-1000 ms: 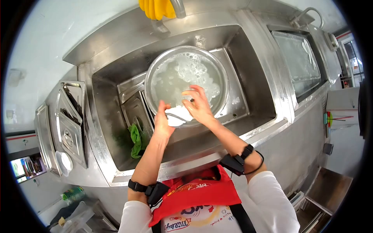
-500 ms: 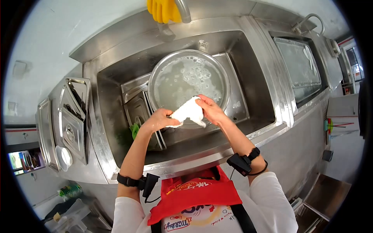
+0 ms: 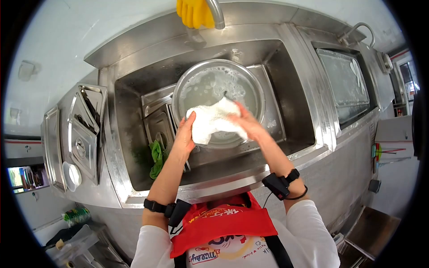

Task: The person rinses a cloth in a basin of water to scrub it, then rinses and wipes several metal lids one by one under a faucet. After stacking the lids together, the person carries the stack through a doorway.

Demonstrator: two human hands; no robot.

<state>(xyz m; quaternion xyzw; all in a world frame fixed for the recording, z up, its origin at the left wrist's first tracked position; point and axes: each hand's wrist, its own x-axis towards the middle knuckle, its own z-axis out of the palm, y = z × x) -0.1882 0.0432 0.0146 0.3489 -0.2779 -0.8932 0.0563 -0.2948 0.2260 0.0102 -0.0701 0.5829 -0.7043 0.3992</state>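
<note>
A white cloth (image 3: 212,119) is spread between my two hands over the near side of a round metal basin (image 3: 180,87) of soapy water. My left hand (image 3: 184,134) grips the cloth's left edge, thumb in front and fingers mostly hidden behind it. On the right side, my right hand (image 3: 249,124) is closed on the cloth, slightly blurred. A small dark tip (image 3: 225,94) shows just above the cloth's top; I cannot make out what it belongs to.
The basin stands in a deep steel sink (image 3: 214,165). Metal pans (image 3: 156,123) and a green cloth (image 3: 156,160) lie left of it. Lids and trays (image 3: 82,138) and a white bowl (image 3: 71,175) are on the left counter. Yellow gloves (image 3: 195,13) hang by the faucet (image 3: 217,15).
The white cloth has been opened out wider and now covers more of the basin. My left hand has turned more upright at its edge. More of the green cloth shows.
</note>
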